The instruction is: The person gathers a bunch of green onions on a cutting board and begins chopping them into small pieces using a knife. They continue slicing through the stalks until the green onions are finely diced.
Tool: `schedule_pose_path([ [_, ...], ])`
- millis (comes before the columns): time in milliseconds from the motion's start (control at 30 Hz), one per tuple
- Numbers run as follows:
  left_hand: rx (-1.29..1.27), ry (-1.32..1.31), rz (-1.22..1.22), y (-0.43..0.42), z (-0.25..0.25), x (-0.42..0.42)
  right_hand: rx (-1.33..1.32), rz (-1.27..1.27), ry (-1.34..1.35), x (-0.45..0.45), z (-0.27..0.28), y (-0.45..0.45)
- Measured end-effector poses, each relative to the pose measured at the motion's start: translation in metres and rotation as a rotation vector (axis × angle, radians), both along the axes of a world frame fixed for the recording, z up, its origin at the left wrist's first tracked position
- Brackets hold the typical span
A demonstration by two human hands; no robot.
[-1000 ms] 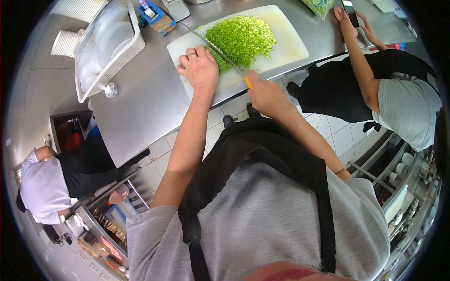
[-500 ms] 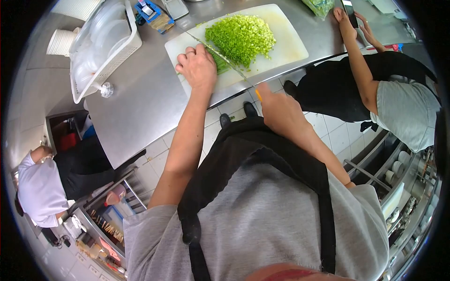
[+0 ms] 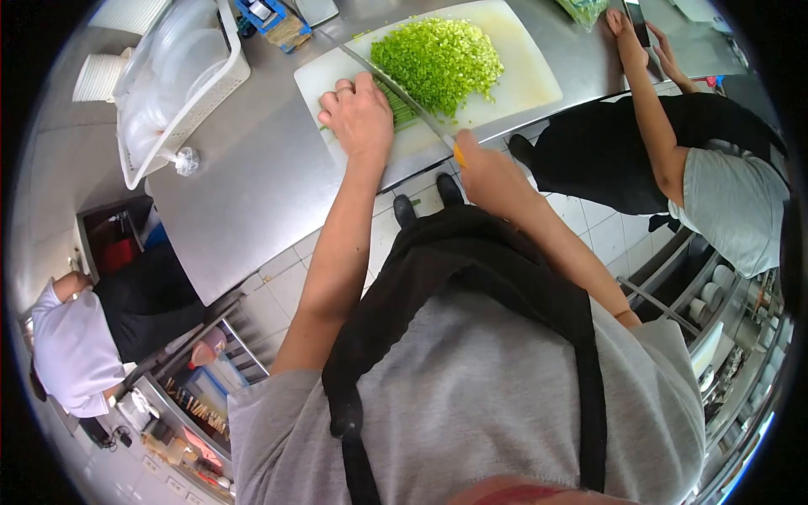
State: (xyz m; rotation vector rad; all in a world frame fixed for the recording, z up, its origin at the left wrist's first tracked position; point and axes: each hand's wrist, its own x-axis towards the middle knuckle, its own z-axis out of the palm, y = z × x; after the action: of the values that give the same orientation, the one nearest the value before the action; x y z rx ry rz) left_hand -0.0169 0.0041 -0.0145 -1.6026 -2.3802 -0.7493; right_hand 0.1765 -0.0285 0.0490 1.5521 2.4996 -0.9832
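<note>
My right hand (image 3: pixel 498 178) is closed round the orange handle of a long kitchen knife (image 3: pixel 435 129). The blade runs diagonally up and left, between the uncut stalks and the chopped heap. My left hand (image 3: pixel 360 118) presses a bundle of green onion stalks (image 3: pixel 404 114) onto the white cutting board (image 3: pixel 530 82), its fingers curled close to the blade. Against the blade's far side lies a large heap of finely chopped green onion (image 3: pixel 439 63). Parts of the stalks are hidden under my left hand.
A white basket of plastic lids (image 3: pixel 181 109) stands left on the steel table (image 3: pixel 227 198). A blue box (image 3: pixel 278 23) lies behind the board. At right, a co-worker (image 3: pixel 673 160) holds a phone (image 3: pixel 635 18) beside a bag of greens (image 3: pixel 582 8). Another person (image 3: pixel 80 345) bends at lower left.
My right hand has shifted slightly up and left with the knife, and more of the blade's face shows. My left hand stays on the stalks. The view has shifted a little.
</note>
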Motion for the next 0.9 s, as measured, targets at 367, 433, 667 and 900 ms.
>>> schedule_pose_path([
  [367,-0.005,0.004,-0.002,0.0,0.0,0.0,0.13,0.036,0.033,0.009,0.049,-0.013],
  [433,0.044,0.026,-0.017,0.0,0.0,0.0,0.106,0.045,-0.05,0.013,0.053,-0.019],
  [667,0.073,0.041,-0.018,0.001,-0.001,0.0,0.046,0.024,-0.066,0.015,0.047,-0.024],
  [900,0.056,0.027,-0.008,0.002,-0.002,-0.002,0.08,0.009,0.174,-0.009,-0.007,0.01],
])
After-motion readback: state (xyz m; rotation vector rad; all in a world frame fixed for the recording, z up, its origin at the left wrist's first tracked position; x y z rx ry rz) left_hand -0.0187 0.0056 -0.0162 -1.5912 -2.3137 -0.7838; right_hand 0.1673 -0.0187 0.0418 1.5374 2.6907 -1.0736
